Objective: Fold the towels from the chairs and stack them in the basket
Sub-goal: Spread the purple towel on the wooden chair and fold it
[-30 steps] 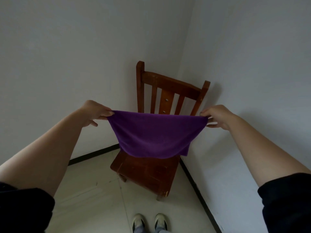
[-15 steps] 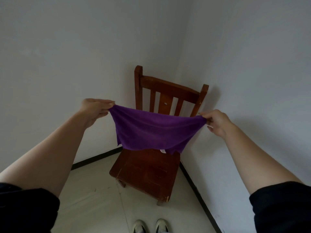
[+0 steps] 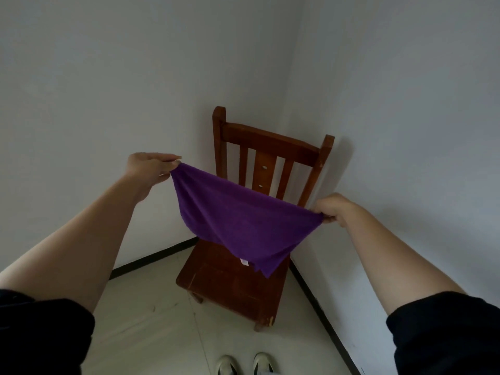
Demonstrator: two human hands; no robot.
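A purple towel [image 3: 243,226] hangs stretched between my two hands in front of a brown wooden chair [image 3: 232,288]. My left hand [image 3: 151,167] pinches the towel's upper left corner, held high. Lower down, my right hand [image 3: 334,208] pinches the right corner. The towel slopes down to the right and is doubled over, with a small white label at its lower edge. No basket is in view.
The chair stands in a room corner between two white walls [image 3: 108,90] with dark skirting. Pale floor tiles [image 3: 151,334] lie to the left of the chair. My shoes [image 3: 243,365] show at the bottom edge.
My left hand has risen and my right hand has dropped, so the towel now tilts down to the right. Its lower edge hangs lower over the seat.
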